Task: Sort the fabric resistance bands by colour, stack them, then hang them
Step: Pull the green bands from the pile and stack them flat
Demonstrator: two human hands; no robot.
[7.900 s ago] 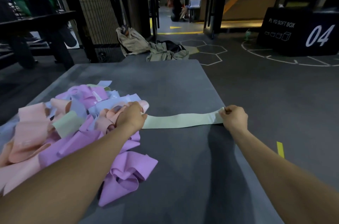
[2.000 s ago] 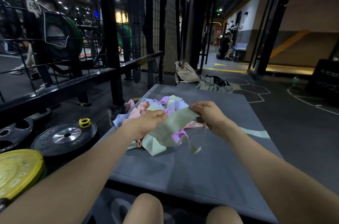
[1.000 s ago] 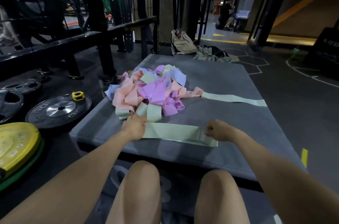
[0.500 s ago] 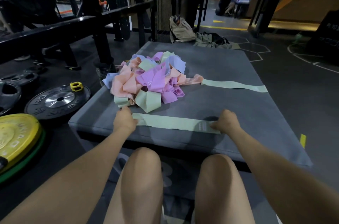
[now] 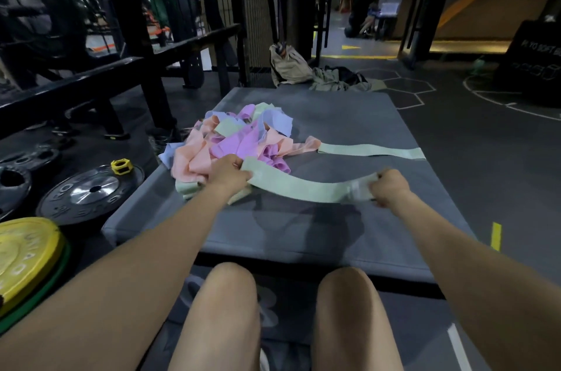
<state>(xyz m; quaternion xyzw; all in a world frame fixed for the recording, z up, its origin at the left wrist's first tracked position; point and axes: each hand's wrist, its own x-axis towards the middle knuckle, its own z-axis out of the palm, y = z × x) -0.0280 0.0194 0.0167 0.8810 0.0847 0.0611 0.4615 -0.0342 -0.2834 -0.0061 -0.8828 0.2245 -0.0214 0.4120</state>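
A pale green fabric band [image 5: 303,187] hangs stretched above the grey mat [image 5: 334,237], sagging in the middle. My left hand [image 5: 228,174] grips its left end and my right hand [image 5: 390,188] grips its right end. Behind my left hand lies a tangled heap of bands [image 5: 230,143] in pink, purple, light blue and green. A second pale green band [image 5: 372,151] lies flat on the mat at the right, reaching to the mat's right edge.
Weight plates lie on the floor at the left: a black one [image 5: 88,193] and a yellow one [image 5: 25,255]. A black steel rack [image 5: 130,46] stands behind them. Bags and clothes [image 5: 318,73] sit beyond the mat's far end. My knees are at the mat's near edge.
The green band lay flat near the mat's front edge under both hands; now both hands have lifted it and carried it further back, towards the heap.
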